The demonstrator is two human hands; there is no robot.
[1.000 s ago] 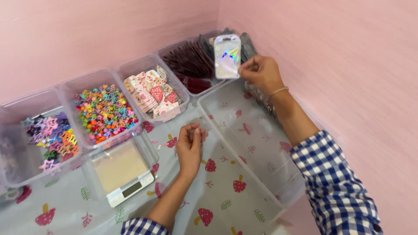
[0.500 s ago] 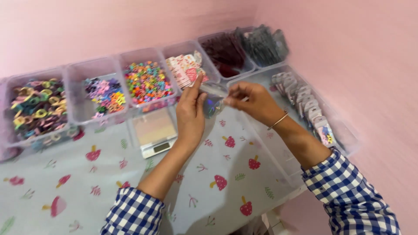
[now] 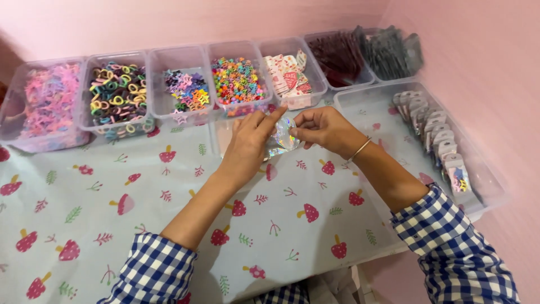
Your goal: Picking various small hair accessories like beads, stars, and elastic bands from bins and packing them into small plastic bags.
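Both my hands meet above the table's middle on a small shiny holographic pouch (image 3: 283, 139). My left hand (image 3: 250, 145) grips its left side, fingers curled over it. My right hand (image 3: 322, 129), a thin bangle at the wrist, pinches its right edge. Under my left hand lies a small white scale (image 3: 224, 135), mostly hidden. A row of clear bins runs behind: pink stars (image 3: 48, 101), coloured rings (image 3: 118, 95), star clips (image 3: 188, 90), bright beads (image 3: 236, 79), patterned cards (image 3: 289, 76).
A dark red bin (image 3: 337, 56) and a grey bin (image 3: 388, 50) stand at the back right. A long clear tray (image 3: 489, 183) on the right holds a row of filled pouches. The tablecloth (image 3: 112, 225) has a mushroom print. Pink walls close behind and to the right.
My right hand brought the pouch from the back right bins down to the table's middle. My left hand rose off the cloth and took hold of it. The view shifted left.
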